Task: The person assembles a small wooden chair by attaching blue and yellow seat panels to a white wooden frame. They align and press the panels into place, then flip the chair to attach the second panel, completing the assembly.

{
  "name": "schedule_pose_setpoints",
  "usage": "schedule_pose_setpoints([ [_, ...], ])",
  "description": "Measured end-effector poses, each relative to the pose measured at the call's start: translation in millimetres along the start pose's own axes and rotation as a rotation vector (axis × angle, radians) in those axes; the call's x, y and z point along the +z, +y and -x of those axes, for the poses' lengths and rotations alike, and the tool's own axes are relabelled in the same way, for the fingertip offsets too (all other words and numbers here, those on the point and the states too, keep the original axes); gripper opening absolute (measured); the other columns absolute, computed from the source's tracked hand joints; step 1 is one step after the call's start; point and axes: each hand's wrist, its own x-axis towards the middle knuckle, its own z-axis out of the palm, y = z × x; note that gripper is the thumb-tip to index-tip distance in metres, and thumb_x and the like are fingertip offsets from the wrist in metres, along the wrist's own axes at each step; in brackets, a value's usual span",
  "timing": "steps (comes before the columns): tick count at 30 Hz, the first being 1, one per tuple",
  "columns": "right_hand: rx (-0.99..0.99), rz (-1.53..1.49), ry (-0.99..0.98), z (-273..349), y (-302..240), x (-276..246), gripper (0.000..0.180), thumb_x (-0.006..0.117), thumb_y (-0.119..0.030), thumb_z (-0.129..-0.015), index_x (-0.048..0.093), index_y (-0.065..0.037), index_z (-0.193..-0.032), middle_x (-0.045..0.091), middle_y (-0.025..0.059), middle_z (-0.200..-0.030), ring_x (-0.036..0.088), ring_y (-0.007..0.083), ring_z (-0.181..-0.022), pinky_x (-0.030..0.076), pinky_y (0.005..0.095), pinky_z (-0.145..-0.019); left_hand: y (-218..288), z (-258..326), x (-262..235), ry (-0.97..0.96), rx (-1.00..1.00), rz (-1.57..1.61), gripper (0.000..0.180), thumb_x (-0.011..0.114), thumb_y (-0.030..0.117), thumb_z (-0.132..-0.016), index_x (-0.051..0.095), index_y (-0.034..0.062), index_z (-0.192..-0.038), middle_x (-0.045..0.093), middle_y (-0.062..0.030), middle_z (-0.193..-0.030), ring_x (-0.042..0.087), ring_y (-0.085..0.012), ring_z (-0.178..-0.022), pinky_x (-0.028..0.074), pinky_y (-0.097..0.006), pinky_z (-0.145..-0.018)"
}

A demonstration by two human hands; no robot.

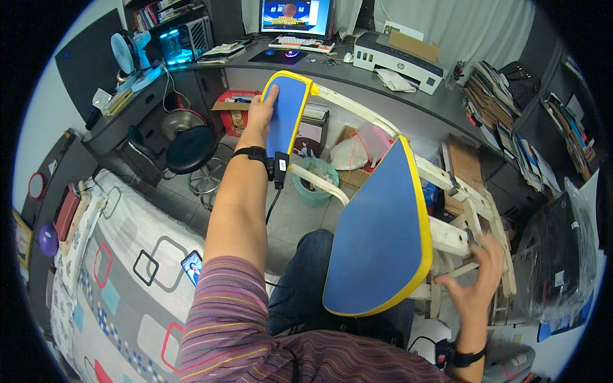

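Observation:
A chair with blue panels edged in yellow and a cream frame is tilted in front of me. My left hand (260, 113) grips its smaller panel, the backrest (285, 112), with the thumb on the blue face and the fingers behind. The larger panel, the seat (382, 239), leans over my legs. Beside the seat's right edge, my right hand (479, 274) has its fingers spread, close to a cream leg (450, 236). Whether a fingertip touches that leg is hard to make out. Both wrists wear black bands.
A bed (159, 313) with a phone (192, 266) lies at left. Behind are a round black stool (191, 150), a green bin (316, 191) and a long desk (255, 71) with a printer (399, 60). A plastic-wrapped black panel (555, 255) stands at right.

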Motion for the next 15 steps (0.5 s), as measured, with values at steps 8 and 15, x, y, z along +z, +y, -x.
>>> schedule_pose_setpoints([
  [8, 0.407, -1.179, -0.575, 40.6, -70.6, 37.8, 0.079, 0.090, -0.049, -0.060, 0.059, 0.001, -0.114, 0.066, 0.0166, -0.108, 0.063, 0.0333, -0.101, 0.049, 0.0439, -0.090, 14.0, 4.3, 4.0, 0.038, 0.066, -0.027, 0.063, 0.080, 0.049, -0.077, 0.061, -0.0032, -0.107, 0.067, -0.0107, -0.097, 0.062, -0.0180, -0.086, 0.050, -0.033, -0.079],
  [15, 0.236, -1.035, -0.614, 37.7, -58.7, 20.3, 0.039, 0.056, -0.035, -0.098, 0.058, 0.000, -0.115, 0.066, 0.0157, -0.109, 0.062, 0.0286, -0.102, 0.047, 0.0432, -0.090, 27.3, -10.9, 25.1, 0.111, 0.046, -0.292, 0.079, 0.078, 0.062, -0.070, 0.063, -0.0023, -0.113, 0.069, -0.0159, -0.106, 0.066, -0.0268, -0.094, 0.049, -0.038, -0.088],
])
